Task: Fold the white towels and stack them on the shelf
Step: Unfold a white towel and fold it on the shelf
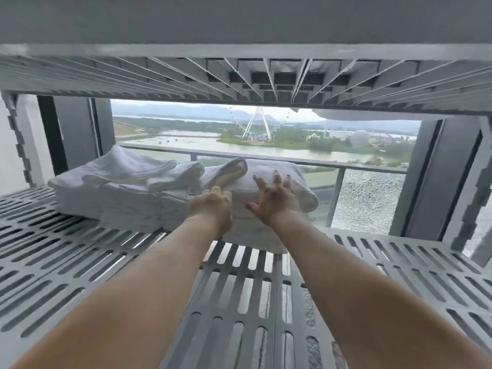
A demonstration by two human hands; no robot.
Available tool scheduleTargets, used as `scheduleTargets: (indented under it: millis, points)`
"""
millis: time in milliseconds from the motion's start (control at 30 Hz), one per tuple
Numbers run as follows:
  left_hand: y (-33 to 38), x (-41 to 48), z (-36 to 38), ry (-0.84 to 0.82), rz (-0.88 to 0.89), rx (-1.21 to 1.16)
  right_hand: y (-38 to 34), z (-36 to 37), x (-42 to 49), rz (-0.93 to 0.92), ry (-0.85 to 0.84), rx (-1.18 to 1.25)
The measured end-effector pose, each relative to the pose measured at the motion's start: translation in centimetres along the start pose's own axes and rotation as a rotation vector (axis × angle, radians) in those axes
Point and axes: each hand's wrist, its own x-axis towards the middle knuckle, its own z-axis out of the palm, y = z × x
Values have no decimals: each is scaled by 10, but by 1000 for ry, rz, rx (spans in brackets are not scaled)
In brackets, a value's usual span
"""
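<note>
Right hand [277, 201], fingers splayed, presses a towel [262, 231] on the shelf [80, 251]. Left hand [213, 202] touches its side (grip unclear).

Folded white towels [127, 193] lie stacked along the far edge of a slotted grey shelf [80, 262]

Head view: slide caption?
Right hand spread atop a folded white towel, left hand at its side, on a slotted shelf beside more towels.
</note>
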Motion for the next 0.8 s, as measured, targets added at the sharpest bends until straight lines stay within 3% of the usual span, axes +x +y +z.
scheduleTargets:
  millis: [300, 367, 500, 667, 800]
  points:
    - [-30, 21, -10, 98, 62, -34, 0, 17, 12, 93, 116, -57]
    - [-34, 24, -7, 183, 116, -92, 7, 15, 13, 120, 202, 6]
    - [-29, 31, -2, 138, 154, -220, 24, 10, 16, 218, 379, 314]
    - [-7, 49, -8, 82, 163, -580, 34, 0, 0, 287, 577, 467]
    - [28, 47, -32, -254, 24, -1425, 37, -6, -24, 267, 705, 438]
